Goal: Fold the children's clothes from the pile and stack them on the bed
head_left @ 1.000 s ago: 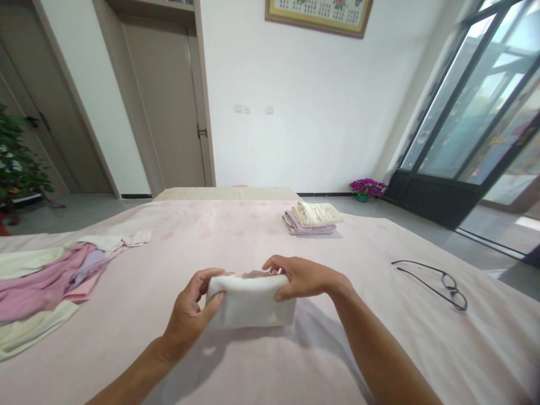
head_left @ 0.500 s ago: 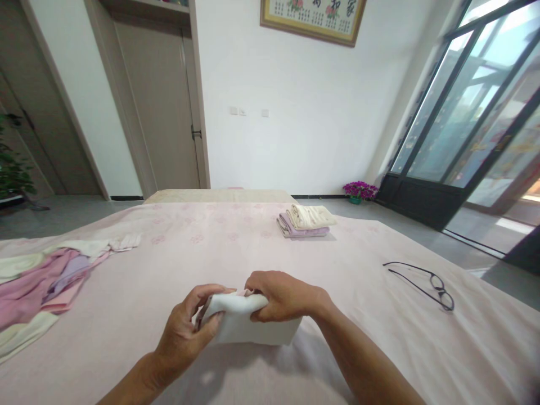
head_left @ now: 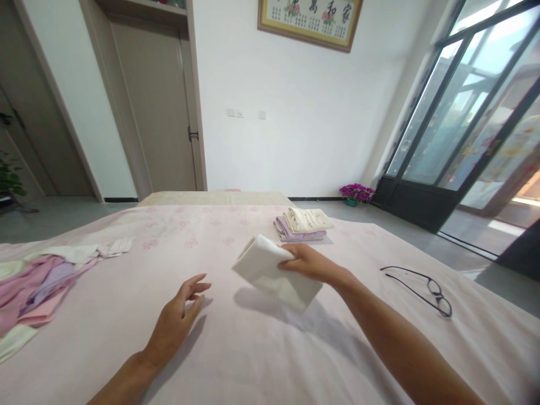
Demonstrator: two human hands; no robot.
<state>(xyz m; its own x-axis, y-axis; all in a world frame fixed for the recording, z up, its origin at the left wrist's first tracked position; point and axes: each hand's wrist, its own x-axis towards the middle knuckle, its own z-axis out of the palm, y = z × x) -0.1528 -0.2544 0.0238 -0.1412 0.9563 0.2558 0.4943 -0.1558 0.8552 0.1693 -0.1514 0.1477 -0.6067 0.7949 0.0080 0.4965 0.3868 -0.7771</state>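
A folded white cloth (head_left: pixel 274 275) hangs tilted above the pink sheet (head_left: pixel 228 360), its shadow falling below it. My right hand (head_left: pixel 307 261) grips its upper edge, thumb in front and fingers behind. To the left, apart from the cloth, my left hand (head_left: pixel 181 312) holds nothing; its fingers are loosely curved with the thumb apart. Beyond my right hand lies a stack of folded cloths (head_left: pixel 301 225), cream on top and lilac under it. What kind of garment the white cloth is cannot be made out.
At the left lies a loose heap of pink, lilac and cream clothes (head_left: pixel 46 287). Black-framed glasses (head_left: pixel 430 289) rest on the sheet at the right. A pot of purple flowers (head_left: pixel 356 193) stands on the floor by the glass door (head_left: pixel 447 129).
My left hand has let go of the white cloth and drawn back a little to the left. My right hand has lifted it forward and right, towards the stack.
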